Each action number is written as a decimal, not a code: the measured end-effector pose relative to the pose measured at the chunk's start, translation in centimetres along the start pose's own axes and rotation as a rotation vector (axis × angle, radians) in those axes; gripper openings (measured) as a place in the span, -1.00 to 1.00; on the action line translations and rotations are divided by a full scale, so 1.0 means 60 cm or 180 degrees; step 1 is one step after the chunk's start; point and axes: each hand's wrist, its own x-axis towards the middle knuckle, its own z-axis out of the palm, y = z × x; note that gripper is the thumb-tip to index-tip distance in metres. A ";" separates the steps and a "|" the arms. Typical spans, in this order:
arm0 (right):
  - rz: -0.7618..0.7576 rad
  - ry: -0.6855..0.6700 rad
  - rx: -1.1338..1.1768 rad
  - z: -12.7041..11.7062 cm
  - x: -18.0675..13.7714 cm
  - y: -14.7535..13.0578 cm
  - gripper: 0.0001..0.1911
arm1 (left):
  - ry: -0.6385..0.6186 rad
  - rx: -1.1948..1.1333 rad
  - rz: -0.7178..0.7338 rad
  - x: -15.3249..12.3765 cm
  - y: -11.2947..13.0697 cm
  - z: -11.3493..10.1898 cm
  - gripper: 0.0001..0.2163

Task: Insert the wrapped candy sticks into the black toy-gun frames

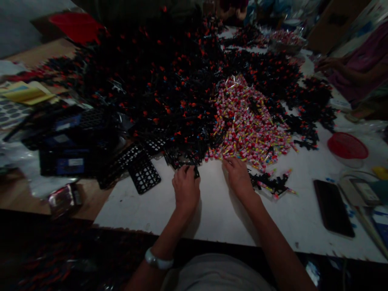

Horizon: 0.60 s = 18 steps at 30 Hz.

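Note:
My left hand is closed at the near edge of a heap of black toy guns with orange tips. A black toy gun shows beside its fingertips. My right hand has its fingers curled together at the near edge of a pile of small pink-and-yellow wrapped tubes. What those fingers pinch is hidden. To the right of this hand lie a few black toy guns with some of the tubes among them. A black perforated tray lies left of my left hand.
Black packages with blue labels are stacked on the left. On the right are a black phone and a red mesh basket. A red basin stands far left. Another person's arm reaches in at the right.

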 end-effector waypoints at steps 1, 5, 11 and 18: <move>-0.0058 -0.0142 -0.0027 0.012 0.007 -0.008 -0.63 | -0.0046 0.0007 0.0146 -0.008 -0.004 0.000 -0.66; -0.0446 -0.0523 0.0144 0.020 -0.002 -0.008 -0.71 | -0.0250 -0.0223 0.0486 -0.029 -0.026 -0.011 -0.73; -0.0463 -0.0318 0.0650 0.007 -0.002 -0.020 -0.82 | -0.0153 -0.0440 0.0437 -0.017 -0.034 -0.014 -0.71; 0.0335 -0.0548 0.0728 0.035 -0.011 -0.120 -0.81 | -0.0146 -0.0750 -0.0114 -0.025 -0.017 -0.035 -0.77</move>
